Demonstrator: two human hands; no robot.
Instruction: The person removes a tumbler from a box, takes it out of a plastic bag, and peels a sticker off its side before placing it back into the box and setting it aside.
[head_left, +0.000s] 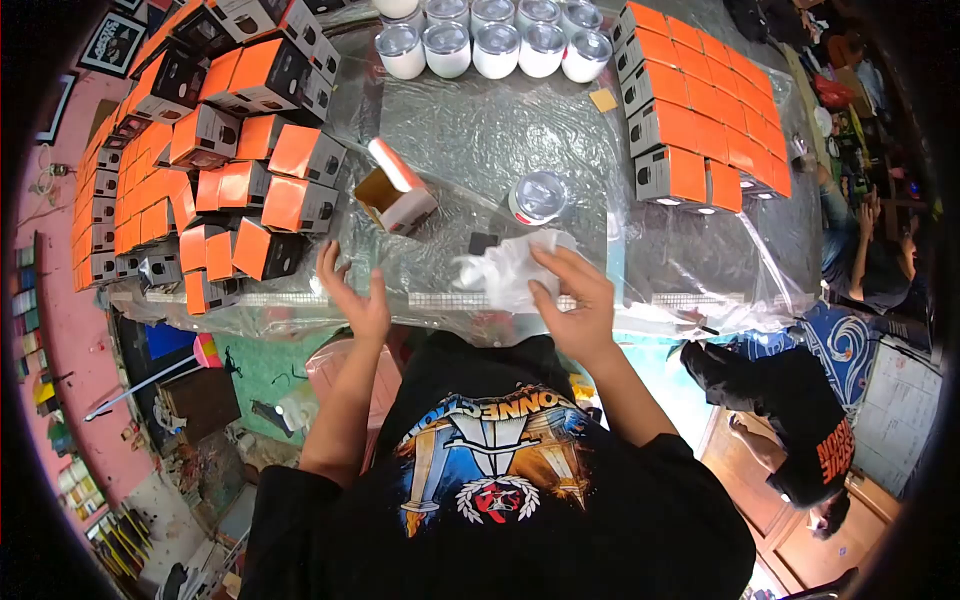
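My right hand (578, 297) holds a crumpled white plastic wrapper (505, 268) at the near edge of the plastic-covered table (480, 130). My left hand (355, 295) hovers open beside it, holding nothing, fingers spread. Just beyond the wrapper stands a white tumbler with a clear lid (537, 197). An opened orange-and-white box (398, 192) lies on its side further left. A small black square (483, 242) lies on the table between them.
Piles of orange-and-black boxes (215, 150) fill the left of the table, and stacked orange boxes (695, 120) stand at the right. Several white lidded tumblers (495, 45) line the far edge. Another person (800, 420) is on the floor at the right.
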